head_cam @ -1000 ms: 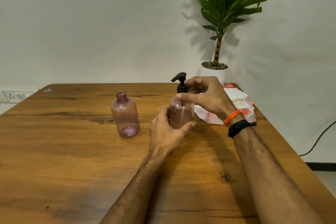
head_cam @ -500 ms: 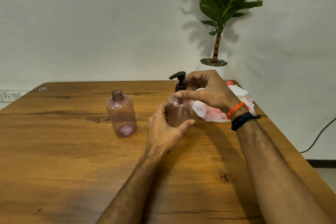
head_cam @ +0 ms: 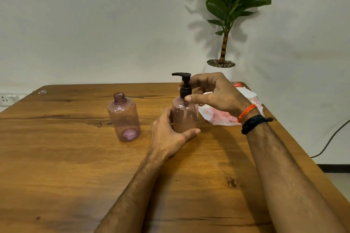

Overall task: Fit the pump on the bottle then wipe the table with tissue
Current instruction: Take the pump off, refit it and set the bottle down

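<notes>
1. The white and red tissue packet (head_cam: 230,111) carries red lettering too small to read.
2. The translucent pink plastic bottle (head_cam: 185,117) stands on the brown wooden bench (head_cam: 75,166), with the black pump (head_cam: 184,85) seated in its neck.
3. The left hand (head_cam: 168,134) grips the bottle's body; the right hand (head_cam: 214,92) pinches the pump collar.
4. A second, open pink bottle (head_cam: 124,117) stands near, to the left.
5. A potted green plant (head_cam: 227,15) stands against the white wall (head_cam: 94,24); a wall socket (head_cam: 7,98) sits at far left.

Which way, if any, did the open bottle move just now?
No. The open bottle stays right of the same dark knot in the table; only the camera shifted.
</notes>
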